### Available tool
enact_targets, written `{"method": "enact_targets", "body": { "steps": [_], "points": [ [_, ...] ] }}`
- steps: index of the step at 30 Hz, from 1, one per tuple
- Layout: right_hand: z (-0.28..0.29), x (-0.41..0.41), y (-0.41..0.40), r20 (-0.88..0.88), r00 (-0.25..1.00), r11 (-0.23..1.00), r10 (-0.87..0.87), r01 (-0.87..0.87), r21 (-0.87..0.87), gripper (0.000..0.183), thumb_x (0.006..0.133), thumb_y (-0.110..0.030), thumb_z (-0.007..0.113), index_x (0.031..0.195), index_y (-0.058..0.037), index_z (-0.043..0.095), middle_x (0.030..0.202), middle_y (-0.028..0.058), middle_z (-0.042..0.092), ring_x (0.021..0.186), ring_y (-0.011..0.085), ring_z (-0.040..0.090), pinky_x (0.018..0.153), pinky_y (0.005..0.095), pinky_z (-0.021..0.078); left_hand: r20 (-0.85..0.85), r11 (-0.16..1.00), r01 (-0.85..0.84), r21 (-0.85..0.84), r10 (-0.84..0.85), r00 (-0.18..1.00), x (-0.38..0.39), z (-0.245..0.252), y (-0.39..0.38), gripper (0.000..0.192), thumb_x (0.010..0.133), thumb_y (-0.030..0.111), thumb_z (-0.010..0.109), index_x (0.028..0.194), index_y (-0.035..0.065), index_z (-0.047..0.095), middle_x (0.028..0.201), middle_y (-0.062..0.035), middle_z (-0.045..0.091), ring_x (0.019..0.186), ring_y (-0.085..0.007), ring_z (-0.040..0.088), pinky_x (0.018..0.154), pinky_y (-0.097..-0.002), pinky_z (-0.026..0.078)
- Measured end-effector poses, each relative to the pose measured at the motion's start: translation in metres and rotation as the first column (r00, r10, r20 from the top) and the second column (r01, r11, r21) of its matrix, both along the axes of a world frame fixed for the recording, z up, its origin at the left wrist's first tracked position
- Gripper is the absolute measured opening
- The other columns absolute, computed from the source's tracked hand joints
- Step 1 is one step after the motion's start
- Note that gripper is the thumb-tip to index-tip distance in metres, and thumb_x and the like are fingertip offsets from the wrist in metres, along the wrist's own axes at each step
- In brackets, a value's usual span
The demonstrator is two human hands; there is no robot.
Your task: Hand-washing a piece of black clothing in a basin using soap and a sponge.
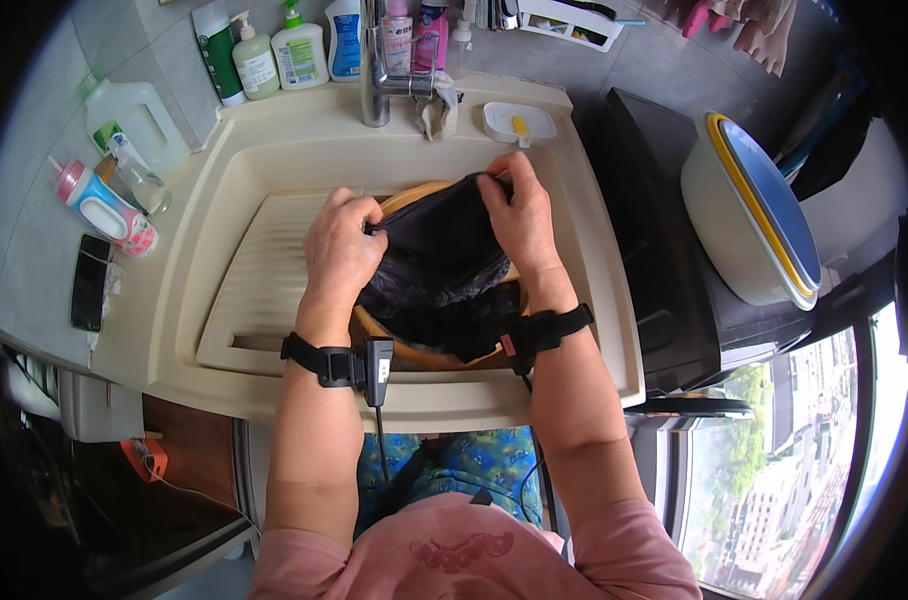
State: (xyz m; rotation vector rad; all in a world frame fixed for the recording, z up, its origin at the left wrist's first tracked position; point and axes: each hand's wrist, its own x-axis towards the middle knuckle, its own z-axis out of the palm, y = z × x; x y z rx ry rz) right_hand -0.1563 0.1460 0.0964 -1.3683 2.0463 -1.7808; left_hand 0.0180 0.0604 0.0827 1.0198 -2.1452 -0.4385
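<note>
A wet-looking black cloth or garment is stretched between my two hands. My left hand pinches its left corner, and my right hand grips the upper right edge. Its lower part hangs into an orange-yellow basin that sits in the sink, so the contents of the basin are mostly hidden. A cream laundry sink surrounds the basin, with a ribbed washboard on its left side, next to my left hand.
A chrome faucet rises at the back, beside several soap and detergent bottles. A soap dish sits on the back right rim. To the left are a pink-and-blue bottle and a phone. Stacked basins stand on a black appliance at right.
</note>
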Motion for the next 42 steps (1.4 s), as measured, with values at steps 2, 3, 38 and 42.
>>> {"method": "enact_targets", "body": {
  "steps": [2,3,38,42],
  "points": [
    [0.002,-0.003,0.005,-0.183,0.965,0.967,0.188,-0.150,0.205,0.018,0.072,-0.005,0.062,0.086,-0.0040,0.050,0.084,0.0141,0.056,0.082,0.0294,0.053,0.071,0.0322,0.0425,0.008,0.995,-0.052,-0.080,0.052,0.999,0.003,-0.005,-0.006,0.016,0.058,0.007,0.065,0.069,0.0085,0.053,0.077,-0.0052,0.049,0.077,-0.0278,0.051,0.068,-0.0359,0.040],
    [-0.001,-0.008,0.007,-0.185,0.965,0.968,0.185,-0.146,0.205,0.018,0.072,-0.005,0.062,0.086,-0.0040,0.050,0.084,0.0141,0.056,0.082,0.0294,0.053,0.071,0.0322,0.0425,0.010,0.982,-0.096,-0.160,0.099,0.995,0.004,-0.005,-0.008,0.015,0.057,0.006,0.064,0.068,0.0099,0.053,0.077,-0.0044,0.049,0.078,-0.0273,0.051,0.069,-0.0363,0.039],
    [-0.033,0.020,0.004,-0.382,0.714,0.653,0.587,-0.138,0.745,0.047,0.062,-0.016,0.065,0.107,-0.0088,0.054,0.102,0.0171,0.053,0.101,0.0305,0.049,0.084,0.0362,0.0409,-0.583,0.930,-0.001,0.368,0.232,0.779,0.021,-0.016,-0.035,0.015,0.066,-0.010,0.052,0.076,0.0009,0.058,0.069,-0.0011,0.056,0.061,-0.0076,0.049,0.058,-0.0206,0.040],
    [-0.052,0.008,-0.006,-0.410,0.709,0.555,0.574,0.031,0.831,0.037,0.063,-0.014,0.065,0.100,-0.0110,0.059,0.098,0.0150,0.057,0.097,0.0315,0.051,0.086,0.0375,0.0412,-0.584,0.924,0.057,0.377,0.190,0.789,0.019,-0.012,-0.033,0.017,0.064,-0.011,0.050,0.072,0.0016,0.057,0.064,0.0009,0.052,0.058,-0.0068,0.045,0.055,-0.0205,0.037]
  ]
}}
